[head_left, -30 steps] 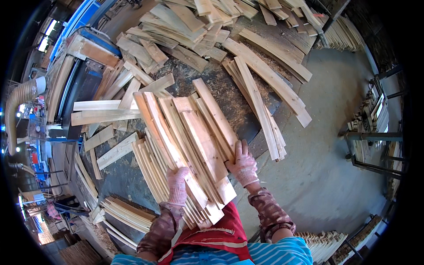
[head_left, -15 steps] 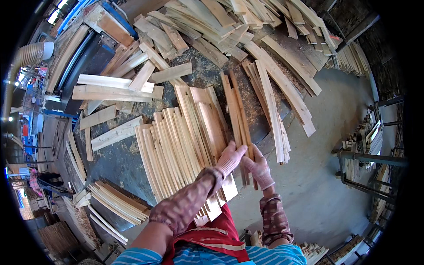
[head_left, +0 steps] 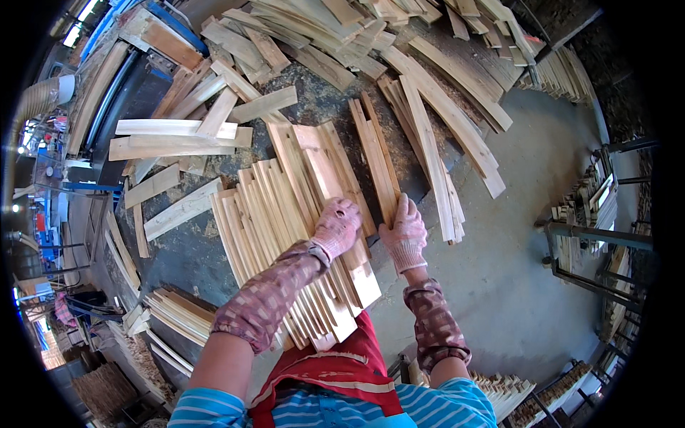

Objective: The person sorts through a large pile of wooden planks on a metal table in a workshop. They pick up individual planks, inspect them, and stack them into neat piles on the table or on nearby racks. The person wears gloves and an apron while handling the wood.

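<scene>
My left hand [head_left: 339, 227], in a pale work glove, is closed over a wide wooden board [head_left: 321, 167] at the right side of a tight row of narrow wooden strips [head_left: 267, 214]. Its fingertips are partly hidden, curled down at the board. To the right, my gloved right hand [head_left: 404, 232] grips the near end of a small bundle of wooden boards [head_left: 377, 153], thumb on the left and fingers along the right edge. The bundle lies on the dark worktable [head_left: 189, 257], pointing away from me. The row's near ends overhang the table toward my red apron [head_left: 321, 371].
Loose boards [head_left: 321, 64] lie heaped at the far side. Longer planks [head_left: 428, 153] project over the right table edge. Crossed boards [head_left: 178, 139] lie at the left beside a machine. Another strip stack [head_left: 182, 314] sits lower left. A metal rack [head_left: 599, 235] stands at right.
My left hand has left the bundle and moved left onto the row. My right hand has shifted up and left along the bundle, whose boards now lie closer together.
</scene>
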The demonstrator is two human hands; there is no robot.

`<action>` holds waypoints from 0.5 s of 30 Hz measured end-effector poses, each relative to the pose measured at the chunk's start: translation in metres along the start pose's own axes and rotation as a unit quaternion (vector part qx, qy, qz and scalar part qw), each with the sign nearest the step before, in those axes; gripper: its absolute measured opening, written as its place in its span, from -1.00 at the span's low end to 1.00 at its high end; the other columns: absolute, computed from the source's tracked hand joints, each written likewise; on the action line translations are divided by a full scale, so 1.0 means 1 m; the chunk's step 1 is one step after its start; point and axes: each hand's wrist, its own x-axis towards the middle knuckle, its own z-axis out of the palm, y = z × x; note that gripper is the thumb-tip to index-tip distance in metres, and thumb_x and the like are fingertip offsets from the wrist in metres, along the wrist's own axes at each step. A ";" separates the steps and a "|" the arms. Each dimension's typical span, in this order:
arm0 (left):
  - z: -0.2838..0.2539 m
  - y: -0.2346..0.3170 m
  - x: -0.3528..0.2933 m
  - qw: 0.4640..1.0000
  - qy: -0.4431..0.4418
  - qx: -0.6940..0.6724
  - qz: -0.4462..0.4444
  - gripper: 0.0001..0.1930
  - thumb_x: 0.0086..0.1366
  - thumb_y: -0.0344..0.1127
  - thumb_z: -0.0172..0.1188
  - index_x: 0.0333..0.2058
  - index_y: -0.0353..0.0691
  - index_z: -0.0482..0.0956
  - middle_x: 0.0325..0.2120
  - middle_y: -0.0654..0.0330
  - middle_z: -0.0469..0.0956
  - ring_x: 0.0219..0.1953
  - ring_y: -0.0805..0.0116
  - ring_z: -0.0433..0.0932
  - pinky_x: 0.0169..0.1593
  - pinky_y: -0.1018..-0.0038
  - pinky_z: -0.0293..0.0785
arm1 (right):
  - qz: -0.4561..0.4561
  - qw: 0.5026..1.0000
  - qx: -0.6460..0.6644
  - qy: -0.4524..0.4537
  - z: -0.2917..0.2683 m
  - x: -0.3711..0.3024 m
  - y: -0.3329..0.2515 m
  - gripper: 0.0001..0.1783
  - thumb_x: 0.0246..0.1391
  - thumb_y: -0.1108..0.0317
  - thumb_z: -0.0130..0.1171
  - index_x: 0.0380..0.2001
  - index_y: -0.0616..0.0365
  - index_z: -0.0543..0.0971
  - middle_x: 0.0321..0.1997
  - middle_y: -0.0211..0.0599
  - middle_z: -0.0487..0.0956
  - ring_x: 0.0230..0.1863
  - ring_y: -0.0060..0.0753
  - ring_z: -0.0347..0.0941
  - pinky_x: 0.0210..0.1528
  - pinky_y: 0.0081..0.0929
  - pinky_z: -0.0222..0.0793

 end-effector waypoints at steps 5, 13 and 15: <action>0.077 -0.038 -0.045 0.995 -0.005 0.102 -0.010 -0.84 0.08 -0.14 0.25 -0.41 -0.05 0.63 -0.33 0.25 0.55 -0.07 0.23 0.52 0.13 0.24 0.39 | -0.194 0.967 0.007 0.164 -0.005 -0.011 -0.008 -0.16 -0.10 0.27 0.35 0.29 0.24 0.33 0.26 0.06 0.41 0.25 0.16 0.38 0.26 0.02 0.37; -0.012 -0.023 -0.056 1.000 0.012 -0.008 -0.009 -0.75 0.11 -0.18 0.26 -0.23 -0.07 0.67 -0.20 0.24 0.57 0.04 0.18 0.47 0.27 0.19 0.29 | -0.255 0.966 0.004 0.039 0.054 -0.025 -0.037 -0.24 0.00 0.22 0.33 0.28 0.16 0.35 0.42 0.05 0.28 0.37 0.19 0.27 0.24 -0.03 0.42; -0.009 -0.018 -0.059 0.999 0.040 -0.005 -0.012 -0.72 0.11 -0.19 0.26 -0.20 -0.10 0.66 -0.17 0.25 0.57 0.06 0.20 0.45 0.28 0.19 0.28 | -0.146 0.986 -0.047 -0.067 0.054 -0.010 -0.055 -0.30 0.06 0.33 0.23 0.28 0.23 0.31 0.41 0.13 0.26 0.27 0.21 0.39 0.02 -0.06 0.58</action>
